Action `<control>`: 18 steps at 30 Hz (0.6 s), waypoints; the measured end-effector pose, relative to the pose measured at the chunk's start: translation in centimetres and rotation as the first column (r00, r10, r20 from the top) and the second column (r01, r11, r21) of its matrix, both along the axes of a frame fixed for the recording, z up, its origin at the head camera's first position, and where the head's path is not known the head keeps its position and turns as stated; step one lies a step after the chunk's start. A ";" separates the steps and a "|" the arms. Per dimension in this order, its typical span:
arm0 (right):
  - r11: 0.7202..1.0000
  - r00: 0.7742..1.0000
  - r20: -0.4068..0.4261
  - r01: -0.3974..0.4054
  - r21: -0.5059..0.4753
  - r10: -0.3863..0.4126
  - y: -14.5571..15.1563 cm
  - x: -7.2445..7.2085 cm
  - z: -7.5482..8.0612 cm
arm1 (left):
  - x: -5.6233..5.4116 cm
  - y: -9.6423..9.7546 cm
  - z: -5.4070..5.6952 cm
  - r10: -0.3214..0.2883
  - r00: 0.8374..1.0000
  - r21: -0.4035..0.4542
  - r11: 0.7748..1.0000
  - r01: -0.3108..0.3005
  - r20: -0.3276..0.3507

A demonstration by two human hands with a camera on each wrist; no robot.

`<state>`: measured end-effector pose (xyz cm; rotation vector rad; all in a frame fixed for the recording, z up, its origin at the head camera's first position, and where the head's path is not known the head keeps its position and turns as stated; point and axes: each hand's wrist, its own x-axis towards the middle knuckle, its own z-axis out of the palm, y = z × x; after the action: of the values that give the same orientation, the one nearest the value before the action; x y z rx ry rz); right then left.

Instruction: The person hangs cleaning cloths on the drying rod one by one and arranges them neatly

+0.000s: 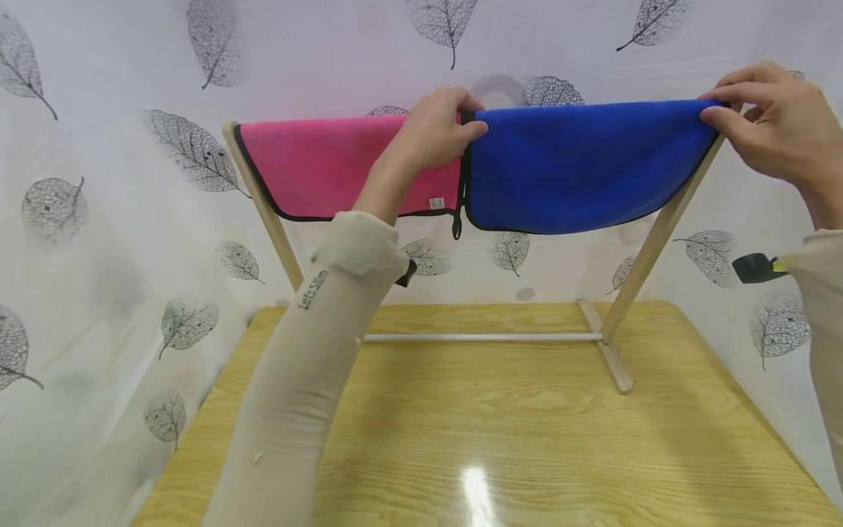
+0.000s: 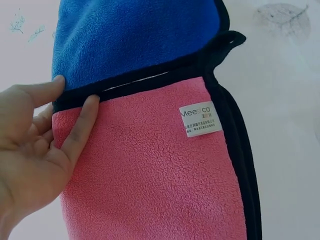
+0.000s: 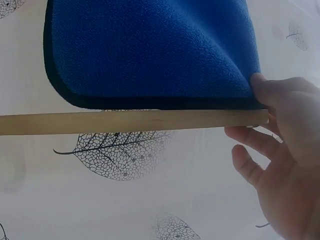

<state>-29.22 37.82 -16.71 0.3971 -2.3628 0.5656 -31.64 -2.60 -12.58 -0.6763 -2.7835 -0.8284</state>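
Note:
A blue towel [image 1: 579, 168] with black trim hangs folded over the top of a wooden rack [image 1: 658, 234]. Beside it on the left hangs a pink towel [image 1: 309, 161], also black-edged, with a white label [image 2: 201, 119]. My left hand [image 1: 437, 128] pinches the blue towel's upper left edge, where the two towels meet, its thumb lying across the front. At the upper right corner, by the rack's end, my right hand [image 1: 777, 121] pinches the blue towel between thumb and fingers. Cloth hides the rack's top bar. A black hanging loop [image 1: 457, 223] dangles between the towels.
The rack stands on a wood-grain table [image 1: 527, 439], with a pale lower rod [image 1: 481, 337] joining its sides and a foot [image 1: 609, 351] at right. Behind is a white leaf-patterned curtain [image 1: 118, 219]. My left forearm covers the rack's lower left part.

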 end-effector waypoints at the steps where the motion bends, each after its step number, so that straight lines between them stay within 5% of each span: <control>1: 1.000 1.000 0.007 0.007 -0.004 -0.007 -0.1 0.1 0.0 | 0.0 0.0 0.0 0.000 1.000 -0.008 1.000 0.000 -0.005; 9: 1.000 1.000 0.014 0.006 0.010 -0.006 0.0 0.2 0.2 | 0.2 0.2 0.2 0.012 1.000 0.013 1.000 -0.012 0.017; 18: 0.997 0.997 0.075 -0.012 0.072 0.006 0.5 0.3 0.4 | 0.1 0.3 0.1 0.011 0.999 -0.094 0.995 -0.015 -0.042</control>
<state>-28.91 38.30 -16.36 0.4260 -2.4603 0.5084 -31.50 -2.28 -12.49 -0.6814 -2.8009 -0.6756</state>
